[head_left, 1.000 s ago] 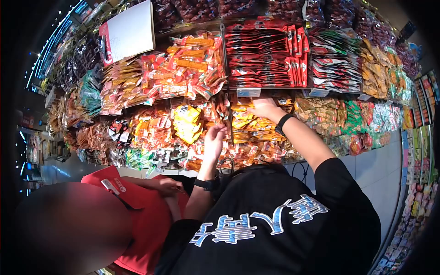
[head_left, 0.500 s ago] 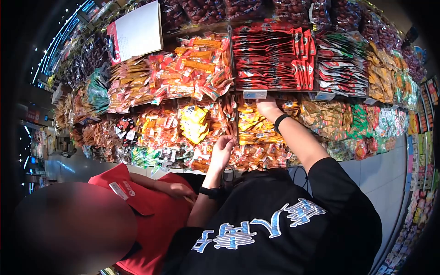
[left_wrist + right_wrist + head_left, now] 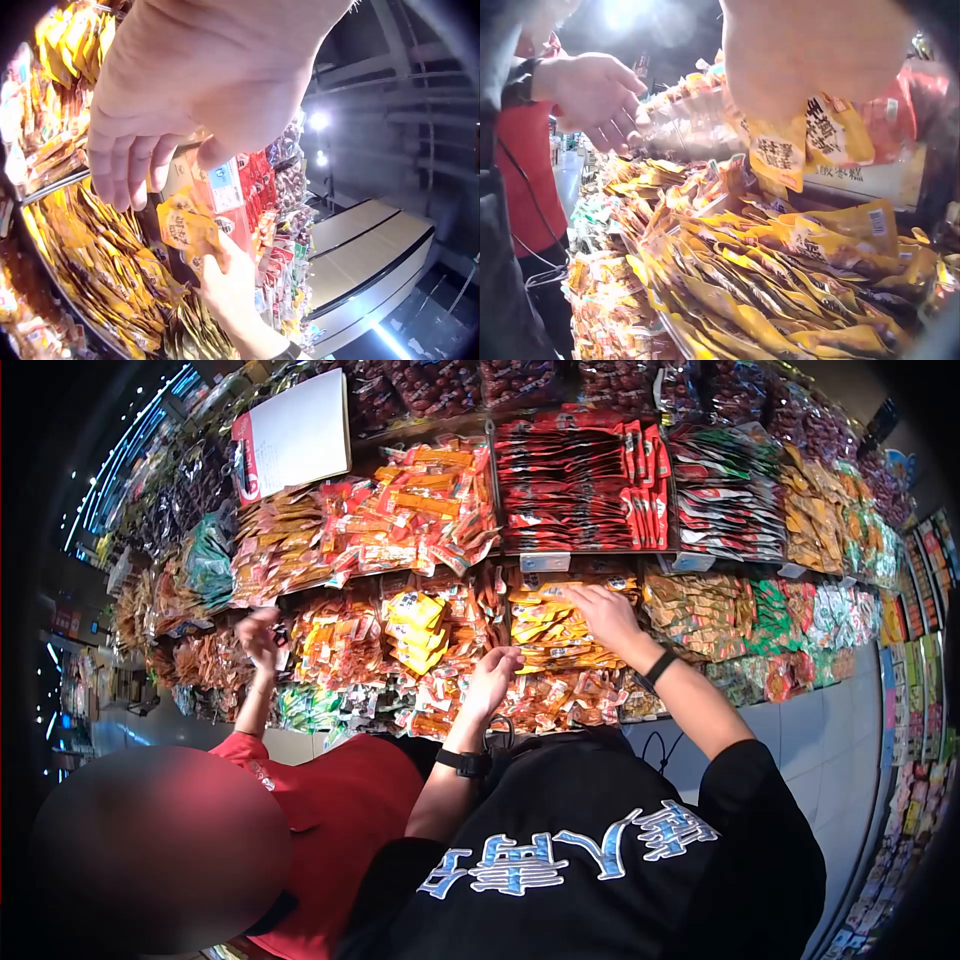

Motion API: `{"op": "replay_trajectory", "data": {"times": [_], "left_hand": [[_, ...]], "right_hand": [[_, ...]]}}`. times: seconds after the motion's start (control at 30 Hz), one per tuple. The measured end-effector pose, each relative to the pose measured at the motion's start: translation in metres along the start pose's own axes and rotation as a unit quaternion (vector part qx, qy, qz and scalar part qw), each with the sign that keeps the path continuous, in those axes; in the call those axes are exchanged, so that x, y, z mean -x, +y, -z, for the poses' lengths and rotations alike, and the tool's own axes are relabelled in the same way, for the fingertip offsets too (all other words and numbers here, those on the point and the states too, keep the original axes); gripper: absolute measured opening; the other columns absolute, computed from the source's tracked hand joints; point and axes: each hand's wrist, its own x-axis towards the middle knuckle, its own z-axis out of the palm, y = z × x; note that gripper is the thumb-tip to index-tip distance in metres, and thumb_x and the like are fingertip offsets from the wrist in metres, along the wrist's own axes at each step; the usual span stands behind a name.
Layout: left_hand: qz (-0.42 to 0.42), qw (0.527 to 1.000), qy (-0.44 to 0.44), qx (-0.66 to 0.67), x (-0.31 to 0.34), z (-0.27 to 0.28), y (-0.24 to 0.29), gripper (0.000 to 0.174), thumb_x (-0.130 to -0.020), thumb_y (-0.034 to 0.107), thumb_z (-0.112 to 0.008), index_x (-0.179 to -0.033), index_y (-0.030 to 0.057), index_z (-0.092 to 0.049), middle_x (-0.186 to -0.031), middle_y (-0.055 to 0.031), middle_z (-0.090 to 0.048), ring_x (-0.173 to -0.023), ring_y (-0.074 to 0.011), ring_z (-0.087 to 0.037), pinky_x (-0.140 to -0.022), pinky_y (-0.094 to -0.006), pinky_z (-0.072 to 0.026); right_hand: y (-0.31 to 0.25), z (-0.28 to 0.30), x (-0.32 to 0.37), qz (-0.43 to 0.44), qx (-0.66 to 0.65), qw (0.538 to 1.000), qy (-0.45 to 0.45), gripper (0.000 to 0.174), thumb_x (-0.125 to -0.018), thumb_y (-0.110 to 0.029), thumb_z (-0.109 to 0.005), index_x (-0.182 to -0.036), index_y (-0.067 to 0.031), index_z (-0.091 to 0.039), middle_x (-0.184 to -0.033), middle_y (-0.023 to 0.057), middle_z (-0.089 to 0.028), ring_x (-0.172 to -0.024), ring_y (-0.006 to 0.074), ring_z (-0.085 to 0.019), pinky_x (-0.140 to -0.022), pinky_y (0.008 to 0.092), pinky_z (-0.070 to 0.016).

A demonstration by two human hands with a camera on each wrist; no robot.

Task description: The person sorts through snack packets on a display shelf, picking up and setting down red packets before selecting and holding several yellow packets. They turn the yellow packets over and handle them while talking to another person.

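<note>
My right hand (image 3: pixel 608 622) is over a bin of yellow snack packets (image 3: pixel 757 277), close below the upper shelf's edge. It grips a few yellow packets (image 3: pixel 780 156) that hang beneath it in the right wrist view; the left wrist view shows these packets (image 3: pixel 186 226) between thumb and fingers. My left hand (image 3: pixel 492 678) hovers at the front of the display, left of that bin. Its fingers are relaxed and loosely bent, with nothing in them, and in the left wrist view the left hand (image 3: pixel 202 82) overlaps the packets behind.
Red packets (image 3: pixel 575 485) stand in rows on the upper shelf, with a price tag (image 3: pixel 545 562) on its edge. A white notepad (image 3: pixel 297 440) lies at upper left. Beside me a person in red (image 3: pixel 350 800) reaches a hand (image 3: pixel 260 640) over the left bins.
My right hand has drawn back from under the upper shelf's edge, and its packets now show in the wrist views. The neighbouring person's hand has moved out over the left bins.
</note>
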Motion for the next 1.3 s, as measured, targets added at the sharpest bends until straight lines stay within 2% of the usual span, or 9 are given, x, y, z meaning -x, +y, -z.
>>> {"op": "replay_trajectory", "data": {"times": [0.13, 0.23, 0.4, 0.53, 0.67, 0.9, 1.0, 1.23, 1.3], "left_hand": [[0.091, 0.959, -0.169, 0.21, -0.006, -0.015, 0.015, 0.065, -0.101, 0.058, -0.034, -0.127, 0.0018, -0.054, -0.119, -0.0162, -0.064, -0.112, -0.0258, -0.061, -0.102, -0.0421, -0.0445], [0.09, 0.898, -0.218, 0.371, 0.012, -0.041, 0.051, 0.067, -0.1, 0.058, -0.036, -0.141, 0.0052, -0.043, -0.128, -0.0117, -0.06, -0.118, -0.0257, -0.058, -0.104, -0.0446, -0.0437], [0.051, 0.909, -0.179, 0.372, 0.024, -0.058, 0.073, 0.027, -0.094, 0.012, -0.059, -0.12, 0.0029, -0.057, -0.107, -0.0095, -0.067, -0.093, -0.0183, -0.068, -0.082, -0.035, -0.0591], [-0.045, 0.926, -0.129, 0.353, 0.036, -0.072, 0.086, 0.029, -0.095, 0.008, -0.058, -0.123, 0.0021, -0.055, -0.113, -0.0089, -0.066, -0.099, -0.0175, -0.066, -0.085, -0.0342, -0.057], [-0.127, 0.934, -0.044, 0.331, 0.047, -0.093, 0.094, 0.032, -0.094, 0.004, -0.06, -0.126, 0.0023, -0.053, -0.115, -0.0078, -0.064, -0.103, -0.0169, -0.064, -0.091, -0.0342, -0.0538], [-0.21, 0.913, 0.054, 0.345, 0.05, -0.143, 0.091, 0.034, -0.095, 0.007, -0.061, -0.127, 0.0038, -0.049, -0.116, -0.0068, -0.063, -0.102, -0.0148, -0.064, -0.089, -0.0311, -0.0539], [-0.226, 0.894, 0.063, 0.381, 0.055, -0.174, 0.099, 0.031, -0.098, 0.011, -0.059, -0.127, 0.005, -0.049, -0.116, -0.0061, -0.063, -0.1, -0.0147, -0.064, -0.088, -0.0319, -0.0548], [-0.233, 0.883, 0.056, 0.404, 0.061, -0.225, 0.11, 0.036, -0.101, 0.016, -0.051, -0.134, 0.0028, -0.047, -0.128, -0.0111, -0.06, -0.114, -0.0222, -0.061, -0.1, -0.0407, -0.0495], [-0.201, 0.928, 0.01, 0.313, 0.058, -0.216, 0.095, 0.045, -0.101, 0.029, -0.048, -0.139, 0.0051, -0.043, -0.134, -0.0094, -0.056, -0.12, -0.0223, -0.056, -0.099, -0.0421, -0.0479]], "right_hand": [[-0.034, 0.067, 0.02, 0.087, -0.034, 0.994, 0.064, 0.038, -0.084, -0.01, -0.057, -0.121, -0.0129, -0.066, -0.121, 0.0041, -0.066, -0.111, 0.0225, -0.063, -0.093, 0.0381, -0.0528], [-0.059, 0.107, 0.026, 0.158, -0.059, 0.983, 0.069, 0.036, -0.082, -0.013, -0.058, -0.116, -0.0117, -0.068, -0.126, 0.007, -0.063, -0.113, 0.025, -0.061, -0.098, 0.0394, -0.0492], [-0.078, 0.123, 0.037, 0.104, -0.09, 0.989, 0.047, 0.04, -0.078, -0.01, -0.065, -0.118, -0.0094, -0.067, -0.134, 0.0118, -0.057, -0.124, 0.0302, -0.053, -0.104, 0.0447, -0.0432], [-0.077, 0.154, 0.034, 0.088, -0.257, 0.962, -0.008, 0.056, -0.071, -0.013, -0.07, -0.126, -0.0066, -0.06, -0.144, 0.0192, -0.045, -0.134, 0.0365, -0.042, -0.111, 0.0482, -0.0327], [-0.07, 0.157, 0.035, -0.035, -0.32, 0.942, 0.096, 0.066, -0.079, -0.021, -0.071, -0.137, 0.0018, -0.047, -0.15, 0.0251, -0.034, -0.138, 0.039, -0.037, -0.113, 0.0465, -0.0295], [-0.051, 0.151, 0.044, -0.137, -0.423, 0.89, 0.1, 0.062, -0.084, -0.012, -0.073, -0.137, 0.0021, -0.043, -0.123, 0.0185, -0.058, -0.116, 0.0258, -0.057, -0.1, 0.036, -0.0443], [-0.031, 0.153, 0.053, -0.208, -0.619, 0.754, 0.065, 0.06, -0.086, -0.012, -0.074, -0.135, 0.0013, -0.042, -0.118, 0.0095, -0.06, -0.103, 0.0132, -0.059, -0.09, 0.029, -0.0487], [-0.003, 0.156, 0.069, -0.211, -0.664, 0.717, 0.023, 0.052, -0.09, -0.008, -0.069, -0.132, 0.0, -0.039, -0.111, 0.0073, -0.059, -0.095, 0.0103, -0.061, -0.069, 0.0254, -0.0559], [0.018, 0.172, 0.069, -0.186, -0.726, 0.662, -0.016, 0.043, -0.092, -0.003, -0.063, -0.129, -0.002, -0.041, -0.107, 0.0052, -0.058, -0.089, 0.0082, -0.062, -0.062, 0.0232, -0.0559]]}}
